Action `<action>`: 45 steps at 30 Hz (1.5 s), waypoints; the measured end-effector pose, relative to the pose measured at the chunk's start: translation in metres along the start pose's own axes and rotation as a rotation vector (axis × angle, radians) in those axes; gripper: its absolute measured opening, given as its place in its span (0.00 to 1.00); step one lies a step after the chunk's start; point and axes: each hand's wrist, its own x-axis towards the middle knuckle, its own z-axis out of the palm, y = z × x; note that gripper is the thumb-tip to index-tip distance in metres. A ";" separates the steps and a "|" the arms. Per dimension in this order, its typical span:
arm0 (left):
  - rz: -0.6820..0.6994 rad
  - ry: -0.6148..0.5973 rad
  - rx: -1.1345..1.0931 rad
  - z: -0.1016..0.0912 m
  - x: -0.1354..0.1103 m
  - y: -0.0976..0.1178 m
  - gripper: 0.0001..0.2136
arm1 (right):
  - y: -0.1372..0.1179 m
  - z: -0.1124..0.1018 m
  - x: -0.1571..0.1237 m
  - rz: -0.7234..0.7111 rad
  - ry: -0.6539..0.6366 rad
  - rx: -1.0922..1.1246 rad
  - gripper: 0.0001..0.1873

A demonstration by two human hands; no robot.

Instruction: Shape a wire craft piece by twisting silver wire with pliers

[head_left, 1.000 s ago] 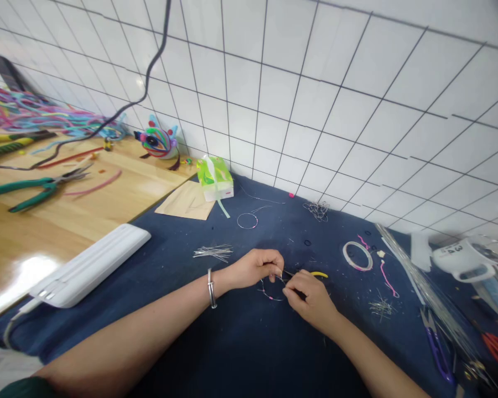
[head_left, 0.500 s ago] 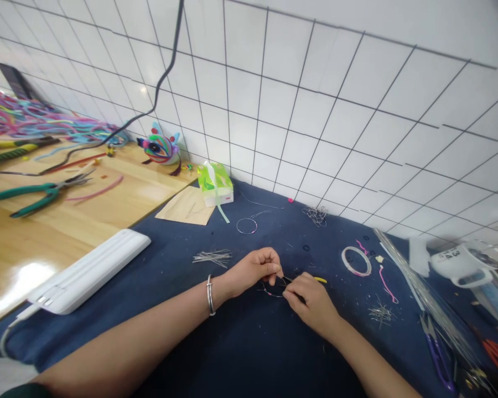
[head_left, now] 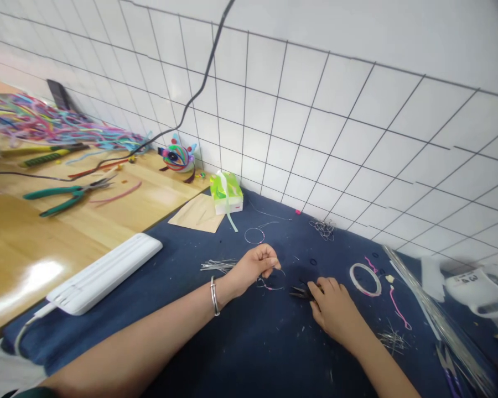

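Observation:
My left hand point(head_left: 261, 264) has thumb and fingertips pinched on a thin wire loop point(head_left: 269, 287) with small pink bits on it. The loop hangs just below the fingers. To the right, my right hand point(head_left: 332, 304) is closed over a pair of pliers. Only the dark jaws of the pliers point(head_left: 301, 292) show, pointing left toward the loop but apart from it; the handles are hidden under the hand. Another wire ring point(head_left: 254, 236) lies behind my left hand. A bundle of short wires point(head_left: 219, 265) lies beside it, partly covered by the hand.
A roll of white tape or cord point(head_left: 365, 279), cut wire bits point(head_left: 393, 340), long wires point(head_left: 435, 320) and purple-handled snips point(head_left: 449, 367) lie right. A white power strip point(head_left: 103, 273), tissue pack point(head_left: 226, 193) and green-handled pliers point(head_left: 68, 196) are left. Tangled wire point(head_left: 323, 228) sits near the wall.
My right hand has moved right, away from my left hand, with the pliers lowered to the cloth. My left hand still pinches the wire loop. The view has shifted slightly.

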 end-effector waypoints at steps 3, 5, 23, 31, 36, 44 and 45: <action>-0.001 -0.004 -0.012 0.000 0.000 0.000 0.07 | 0.003 0.010 0.004 0.018 0.040 -0.018 0.16; -0.006 -0.017 -0.011 0.002 -0.001 0.001 0.06 | 0.007 0.017 0.006 0.028 0.069 0.016 0.13; -0.032 -0.204 -0.023 0.010 -0.010 -0.001 0.05 | -0.015 0.002 -0.001 -0.066 0.228 0.296 0.11; -0.030 -0.238 0.015 0.011 -0.010 0.000 0.03 | -0.015 0.000 -0.002 -0.099 0.207 0.243 0.10; 0.003 -0.250 0.191 0.009 -0.011 0.004 0.03 | -0.014 -0.001 -0.002 -0.123 0.174 0.284 0.09; 0.039 -0.315 0.372 0.007 -0.014 0.006 0.05 | -0.015 -0.014 -0.002 -0.133 0.058 0.428 0.11; 0.047 -0.325 0.387 0.007 -0.014 0.006 0.05 | -0.015 -0.016 -0.001 -0.132 0.042 0.445 0.12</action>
